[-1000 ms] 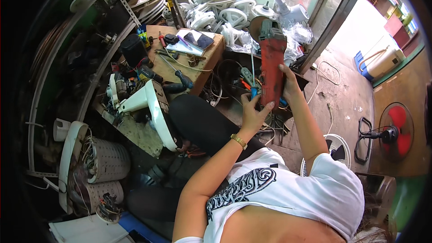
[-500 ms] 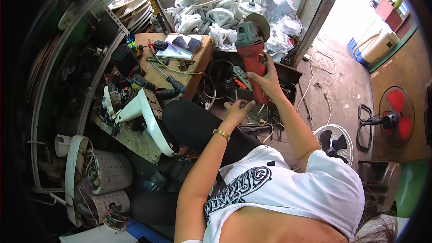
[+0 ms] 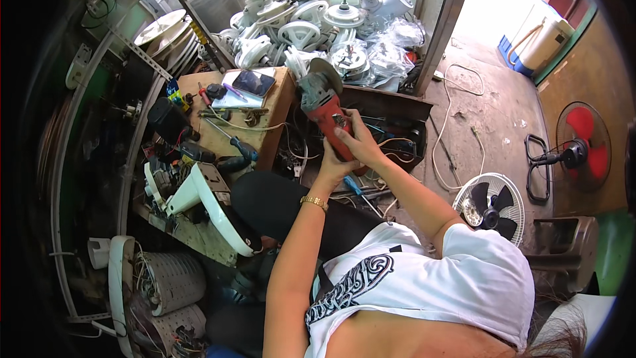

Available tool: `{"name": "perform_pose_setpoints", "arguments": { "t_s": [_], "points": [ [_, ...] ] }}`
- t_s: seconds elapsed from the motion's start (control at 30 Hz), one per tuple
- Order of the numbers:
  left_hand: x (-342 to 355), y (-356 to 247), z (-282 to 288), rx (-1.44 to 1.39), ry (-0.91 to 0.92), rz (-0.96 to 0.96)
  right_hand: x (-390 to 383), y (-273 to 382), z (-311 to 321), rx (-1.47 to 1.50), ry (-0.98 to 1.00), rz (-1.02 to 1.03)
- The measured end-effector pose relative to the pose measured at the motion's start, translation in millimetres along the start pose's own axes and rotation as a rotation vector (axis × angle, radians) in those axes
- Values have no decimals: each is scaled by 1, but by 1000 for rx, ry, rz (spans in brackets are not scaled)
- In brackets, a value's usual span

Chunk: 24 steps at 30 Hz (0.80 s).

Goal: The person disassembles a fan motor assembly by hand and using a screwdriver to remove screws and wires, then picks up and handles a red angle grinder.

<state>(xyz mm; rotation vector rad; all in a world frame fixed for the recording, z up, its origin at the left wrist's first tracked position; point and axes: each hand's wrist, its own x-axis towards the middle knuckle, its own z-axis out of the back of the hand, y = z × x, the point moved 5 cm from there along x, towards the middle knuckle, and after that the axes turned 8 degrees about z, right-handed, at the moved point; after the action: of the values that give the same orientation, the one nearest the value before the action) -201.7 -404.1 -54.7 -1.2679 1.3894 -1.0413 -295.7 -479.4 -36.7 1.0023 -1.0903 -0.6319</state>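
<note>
A red and grey-green angle grinder is in both my hands, its round disc at the far end. My right hand wraps the grinder's body from the right. Around the rear end of the same body my left hand is closed, a gold bracelet on its wrist. The grinder is tilted, disc end up and away from me, above my knee and beside the open metal toolbox. A blue-handled screwdriver lies just beyond my hands.
On the left a wooden table bears a phone and a screwdriver. White fan parts are heaped behind. A white fan-stand base is by my knee. Right: a fan head and a cord on the floor.
The grinder has moved left and down, nearer the wooden table. My left hand, earlier just below the grinder's end, is now closed around its rear. The right hand moved along with it.
</note>
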Motion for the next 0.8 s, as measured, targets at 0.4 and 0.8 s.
{"name": "perform_pose_setpoints", "arguments": {
  "t_s": [0.4,0.8],
  "points": [
    [3,13,26,-383,-317,-31,83,-174,-17,-1033,289,198],
    [-8,9,51,-251,-401,-61,66,-306,-95,-1515,557,-106]
  ]
}}
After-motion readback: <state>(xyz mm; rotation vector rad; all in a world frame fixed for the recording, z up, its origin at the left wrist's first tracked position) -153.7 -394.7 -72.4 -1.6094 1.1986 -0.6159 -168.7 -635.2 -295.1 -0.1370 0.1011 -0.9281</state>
